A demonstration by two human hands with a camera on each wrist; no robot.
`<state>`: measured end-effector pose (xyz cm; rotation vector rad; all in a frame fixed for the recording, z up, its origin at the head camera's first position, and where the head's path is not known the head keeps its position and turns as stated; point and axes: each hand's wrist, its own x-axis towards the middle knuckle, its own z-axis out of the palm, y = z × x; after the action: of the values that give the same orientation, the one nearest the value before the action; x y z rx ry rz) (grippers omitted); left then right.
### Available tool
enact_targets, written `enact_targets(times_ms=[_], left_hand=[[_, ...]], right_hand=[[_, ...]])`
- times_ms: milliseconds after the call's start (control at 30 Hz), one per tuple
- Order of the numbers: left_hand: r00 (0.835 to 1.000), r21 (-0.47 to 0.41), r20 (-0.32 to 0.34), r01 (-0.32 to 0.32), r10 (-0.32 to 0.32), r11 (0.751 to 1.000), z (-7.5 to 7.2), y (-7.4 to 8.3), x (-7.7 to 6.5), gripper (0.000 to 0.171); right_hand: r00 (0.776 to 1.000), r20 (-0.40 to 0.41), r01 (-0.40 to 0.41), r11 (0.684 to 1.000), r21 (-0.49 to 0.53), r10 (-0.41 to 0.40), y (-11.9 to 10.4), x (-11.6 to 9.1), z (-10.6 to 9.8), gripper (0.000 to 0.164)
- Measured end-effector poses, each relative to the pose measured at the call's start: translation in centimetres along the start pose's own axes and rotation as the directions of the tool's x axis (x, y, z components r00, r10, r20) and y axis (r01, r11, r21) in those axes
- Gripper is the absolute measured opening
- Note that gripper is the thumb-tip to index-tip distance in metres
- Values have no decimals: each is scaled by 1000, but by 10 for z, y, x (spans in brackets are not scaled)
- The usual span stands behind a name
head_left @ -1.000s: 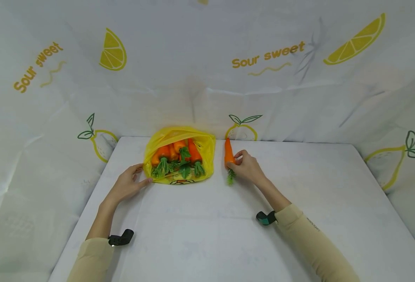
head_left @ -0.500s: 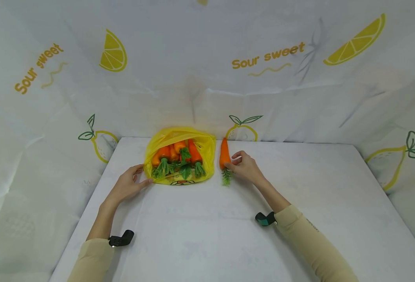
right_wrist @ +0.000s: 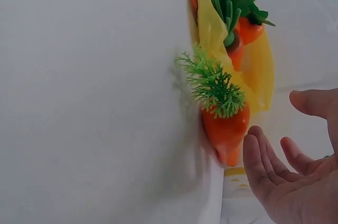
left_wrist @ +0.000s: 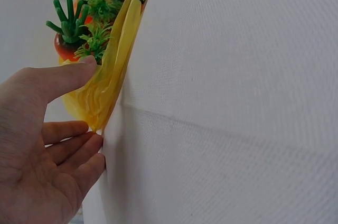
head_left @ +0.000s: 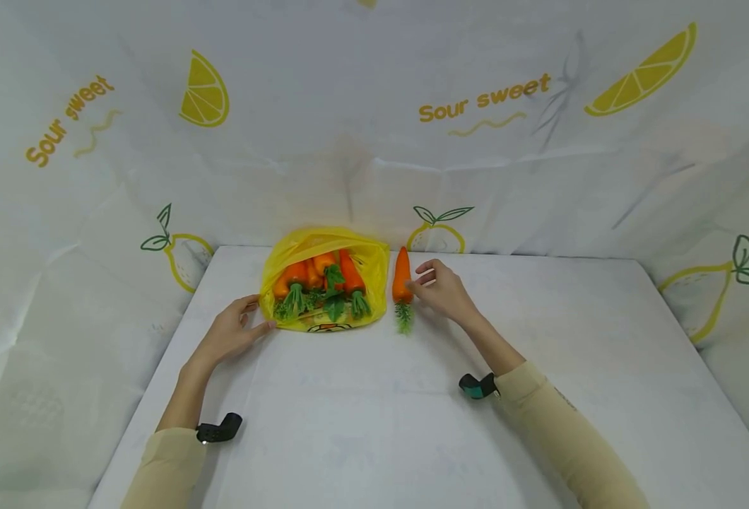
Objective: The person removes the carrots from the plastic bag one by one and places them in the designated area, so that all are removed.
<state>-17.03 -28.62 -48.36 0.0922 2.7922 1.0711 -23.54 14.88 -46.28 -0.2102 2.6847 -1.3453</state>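
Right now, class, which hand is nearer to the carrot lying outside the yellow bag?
Right. The right hand is close beside the carrot; the left hand is farther off, at the left edge of the yellow bag.

White tabletop point(head_left: 343, 424) at 6 o'clock; behind it, creased white backdrop sheet point(head_left: 311, 170) at 12. Printed on sheet: yellow-orange "Sour sweet" lettering point(head_left: 73, 109) at 10, second such lettering at 1, wavy line point(head_left: 487, 127) beneath each; lemon slice point(head_left: 204, 92) between 10 and 11; lemon wedge point(head_left: 643, 73) at 2; outlined lemons point(head_left: 190, 263) with green-edged leaves point(head_left: 743, 261) at 9, at 3, and just off centre toward 2.
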Motion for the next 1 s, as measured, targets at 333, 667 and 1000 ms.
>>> enact_targets(times_ms=[333, 667, 1000], left_hand=[[1000, 4, -3, -4, 4, 1000, 0, -1, 1, 82], [1000, 10, -6, -14, 14, 1000, 0, -3, 1, 81], [1000, 6, -5, -4, 4, 1000, 0, -6, 3, 83]], right_hand=[[990, -15, 142, 990, 22, -142, -30, 4, 10, 52], [975, 3, 223, 973, 53, -224, -50, 10, 35, 47], [969, 52, 237, 970, 60, -240, -53, 21, 69, 42]])
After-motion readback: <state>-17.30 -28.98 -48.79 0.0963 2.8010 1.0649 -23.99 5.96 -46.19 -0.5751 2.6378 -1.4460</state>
